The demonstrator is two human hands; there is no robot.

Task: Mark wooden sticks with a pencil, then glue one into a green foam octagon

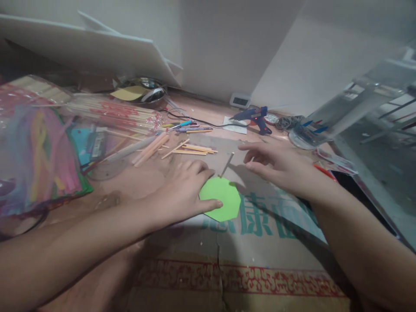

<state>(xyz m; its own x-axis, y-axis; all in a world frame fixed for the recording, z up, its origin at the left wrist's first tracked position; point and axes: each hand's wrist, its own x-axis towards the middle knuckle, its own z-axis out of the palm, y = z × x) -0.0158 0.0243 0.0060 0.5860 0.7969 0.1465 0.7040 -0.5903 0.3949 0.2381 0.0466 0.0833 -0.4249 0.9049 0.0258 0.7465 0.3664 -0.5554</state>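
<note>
A bright green paper octagon (pixel 224 200) lies over the cardboard in the middle. My left hand (pixel 188 186) grips it at the left side, thumb pressed on its face and fingers curled beyond its far edge. From that far edge a short thin stick (pixel 227 164) sticks out, leaning right; how it is joined there I cannot tell. To the right, my right hand (pixel 274 164) hovers with bent fingers apart and nothing in them. Behind both hands lie several short wooden sticks (pixel 195 149).
A blue glue gun (pixel 253 117) with a red light rests at the back. Bagged sticks (pixel 113 112) and colourful pipe cleaners (pixel 42 151) crowd the left. A clear cylinder (pixel 312 125) stands right, near a dark tablet-like slab (pixel 360 199). Printed cardboard (pixel 243 255) covers the front.
</note>
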